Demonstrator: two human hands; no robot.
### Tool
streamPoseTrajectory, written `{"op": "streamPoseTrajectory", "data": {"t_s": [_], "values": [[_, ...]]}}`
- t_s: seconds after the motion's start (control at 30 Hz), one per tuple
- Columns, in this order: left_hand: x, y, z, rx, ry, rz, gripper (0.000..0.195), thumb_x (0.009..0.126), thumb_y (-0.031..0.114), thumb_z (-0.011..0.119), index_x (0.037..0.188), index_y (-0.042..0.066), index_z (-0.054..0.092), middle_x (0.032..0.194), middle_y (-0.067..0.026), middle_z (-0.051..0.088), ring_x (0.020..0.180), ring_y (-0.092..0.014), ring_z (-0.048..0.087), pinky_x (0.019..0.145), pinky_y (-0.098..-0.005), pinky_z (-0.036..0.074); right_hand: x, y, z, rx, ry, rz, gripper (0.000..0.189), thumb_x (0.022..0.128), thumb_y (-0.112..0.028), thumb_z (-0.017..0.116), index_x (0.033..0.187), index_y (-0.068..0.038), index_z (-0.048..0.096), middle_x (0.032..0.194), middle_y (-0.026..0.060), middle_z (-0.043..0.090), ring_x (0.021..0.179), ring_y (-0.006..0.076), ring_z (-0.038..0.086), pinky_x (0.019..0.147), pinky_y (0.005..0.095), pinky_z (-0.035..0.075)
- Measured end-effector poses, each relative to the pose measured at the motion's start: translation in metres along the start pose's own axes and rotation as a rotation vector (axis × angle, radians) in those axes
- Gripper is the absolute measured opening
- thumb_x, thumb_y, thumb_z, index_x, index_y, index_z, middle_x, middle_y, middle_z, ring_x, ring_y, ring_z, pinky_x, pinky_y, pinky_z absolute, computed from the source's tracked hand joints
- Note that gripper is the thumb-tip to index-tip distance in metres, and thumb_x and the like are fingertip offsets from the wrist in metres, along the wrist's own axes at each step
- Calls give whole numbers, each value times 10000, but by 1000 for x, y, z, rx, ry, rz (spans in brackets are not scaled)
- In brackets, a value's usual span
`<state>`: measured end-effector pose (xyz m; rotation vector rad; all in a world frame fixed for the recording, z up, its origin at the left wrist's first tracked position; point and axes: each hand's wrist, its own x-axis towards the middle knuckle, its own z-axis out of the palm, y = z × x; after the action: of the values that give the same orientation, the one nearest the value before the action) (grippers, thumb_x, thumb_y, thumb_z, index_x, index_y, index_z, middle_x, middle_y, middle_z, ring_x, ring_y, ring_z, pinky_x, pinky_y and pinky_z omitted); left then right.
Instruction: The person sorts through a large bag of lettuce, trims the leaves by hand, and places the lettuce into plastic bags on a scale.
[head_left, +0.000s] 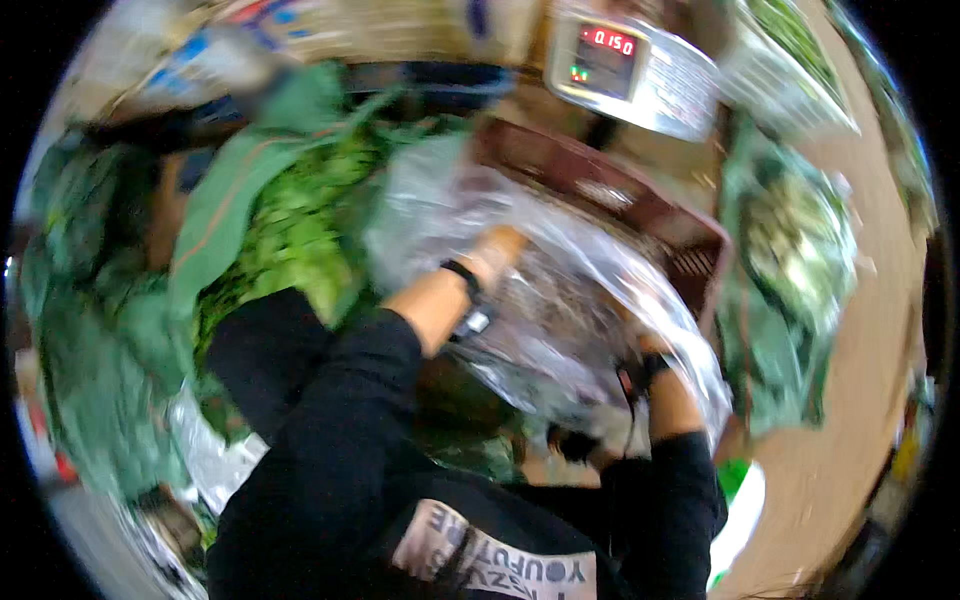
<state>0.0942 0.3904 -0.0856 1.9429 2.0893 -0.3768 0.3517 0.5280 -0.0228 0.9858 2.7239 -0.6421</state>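
A large clear plastic bag (555, 360) lies open across a maroon plastic crate (645, 180), with something brownish, too blurred to name, inside it. My left hand (504, 244) reaches into or under the film near the bag's middle, its fingers veiled by plastic. My right hand (637, 330) is at the bag's right side, largely covered by the film and blurred. Both wrists wear black bands. Whether either hand grips anything does not show. Left of the bag, a green woven sack (217, 202) stands open around leafy green vegetables (300, 255).
Beyond the crate stands a digital scale (607, 60) with a lit display. At right are a bag of pale green vegetables (795, 232) and a white basket (787, 90) of greens. More green sacks (105, 360) crowd the left. A dark blue crate (442, 79) sits at the back.
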Motion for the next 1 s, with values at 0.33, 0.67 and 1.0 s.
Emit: {"op": "streamPoseTrajectory", "data": {"t_s": [0.33,0.67,1.0], "values": [[-66,16,-104,-586,-148,34,362,771,326,561,978,34,609,959,-103,637,880,-211,601,786,-335,463,5,13,23,-235,-60,52,376,716,-390,602,862,-46,640,867,192,626,826,322,606,719,382,468],[-396,-184,-236,-831,706,-491,337,839,349,487,998,83,620,823,-78,630,716,-184,590,638,-318,468,-69,-232,-84,498,-424,-263,340,852,-248,555,1049,25,594,916,112,635,853,159,589,771,271,457],[-433,-38,63,-713,100,-785,392,771,272,562,1085,40,528,990,-213,581,934,-348,563,804,-431,453,-58,-370,5,790,-519,-725,337,910,-155,438,1175,41,505,1098,107,586,989,167,545,872,269,416]]}}
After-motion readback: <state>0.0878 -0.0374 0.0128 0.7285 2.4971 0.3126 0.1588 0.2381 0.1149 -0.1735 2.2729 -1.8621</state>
